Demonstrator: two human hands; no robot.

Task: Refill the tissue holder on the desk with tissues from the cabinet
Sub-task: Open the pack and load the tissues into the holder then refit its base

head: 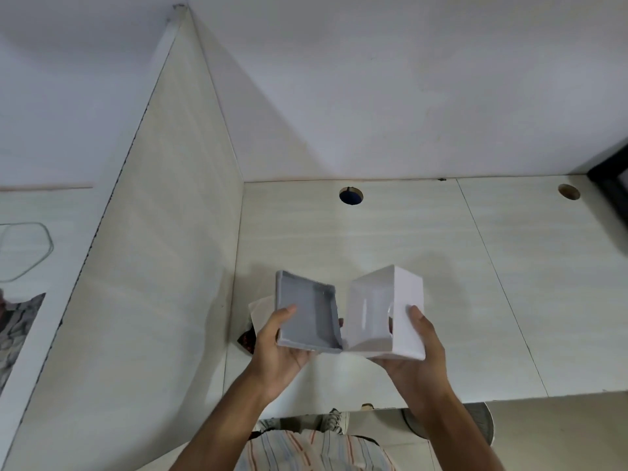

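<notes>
Two halves of tissue holder apart: left hand [277,341] grips grey base [306,316], right hand [413,345] white cover [387,311]. I judge it empty; fetching cabinet tissues comes next.

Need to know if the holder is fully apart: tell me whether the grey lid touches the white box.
Touching. The head view shows the grey lid meeting the white box along their lower edges.

Grey tray [307,316], white box [406,314], pale wood-grain desk [390,239], striped shirt [312,450]
</notes>
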